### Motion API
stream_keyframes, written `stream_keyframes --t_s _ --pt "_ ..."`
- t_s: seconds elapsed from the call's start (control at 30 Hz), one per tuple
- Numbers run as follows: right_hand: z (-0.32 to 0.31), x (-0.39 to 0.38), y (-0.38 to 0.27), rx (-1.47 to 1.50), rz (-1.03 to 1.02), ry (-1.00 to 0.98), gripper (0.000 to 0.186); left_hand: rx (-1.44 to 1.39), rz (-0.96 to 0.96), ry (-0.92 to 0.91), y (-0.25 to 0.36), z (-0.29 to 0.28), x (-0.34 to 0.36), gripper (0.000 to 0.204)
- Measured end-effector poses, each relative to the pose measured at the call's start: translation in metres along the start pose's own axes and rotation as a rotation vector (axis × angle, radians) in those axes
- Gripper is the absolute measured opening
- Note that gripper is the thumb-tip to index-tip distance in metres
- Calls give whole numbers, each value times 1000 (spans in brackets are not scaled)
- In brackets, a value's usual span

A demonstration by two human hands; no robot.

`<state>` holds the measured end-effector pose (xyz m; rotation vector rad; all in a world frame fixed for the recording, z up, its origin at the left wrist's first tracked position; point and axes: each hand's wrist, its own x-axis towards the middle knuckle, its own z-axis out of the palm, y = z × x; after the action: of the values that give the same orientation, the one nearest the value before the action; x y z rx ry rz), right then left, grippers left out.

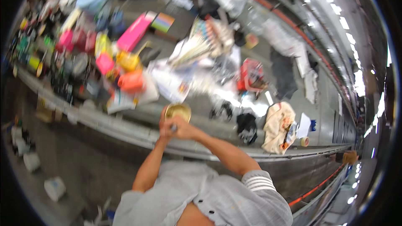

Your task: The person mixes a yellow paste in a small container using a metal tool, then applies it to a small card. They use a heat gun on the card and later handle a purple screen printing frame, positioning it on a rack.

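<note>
Both my hands are together over the near edge of the belt, closed round a round, gold-yellow, cup-like thing (179, 109). Its exact kind is not clear. My left hand (163, 124) grips its left side, and my right hand (182, 128) presses against its near side. A small grey spot shows between the fingers, too blurred to name. Just beyond the hands lie a white printed plastic bag (169, 84) and an orange container (132, 82). Farther right rests a bundle of black cloth (247, 125).
Mixed waste covers the belt (201, 121): a pink box (135, 31), a pile of papers (194, 50), a red basket (251, 75) and a cream cloth (277, 123). A metal rail (125, 136) runs along the near side. Bottles and bags crowd the left.
</note>
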<state>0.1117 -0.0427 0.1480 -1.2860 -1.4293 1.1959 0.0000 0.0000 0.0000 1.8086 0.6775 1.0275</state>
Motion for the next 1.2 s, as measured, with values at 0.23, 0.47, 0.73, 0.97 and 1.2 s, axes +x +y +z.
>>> stream_keyframes --t_s 0.23,0.47,0.73,0.97,1.2 --pt "-71 46 -28 520 -7 639 19 -134 -226 -209 31 -18 35 90" --pt "-71 31 -18 327 59 230 17 -179 -247 -271 21 -20 30 91" --pt "-54 31 -14 291 153 223 17 -228 -248 -284 16 -19 32 91" --pt "-37 32 -43 118 224 213 16 -317 -214 -360 3 -16 35 90" --pt "-52 46 -48 620 -88 654 23 10 -142 -250 3 -23 16 97"
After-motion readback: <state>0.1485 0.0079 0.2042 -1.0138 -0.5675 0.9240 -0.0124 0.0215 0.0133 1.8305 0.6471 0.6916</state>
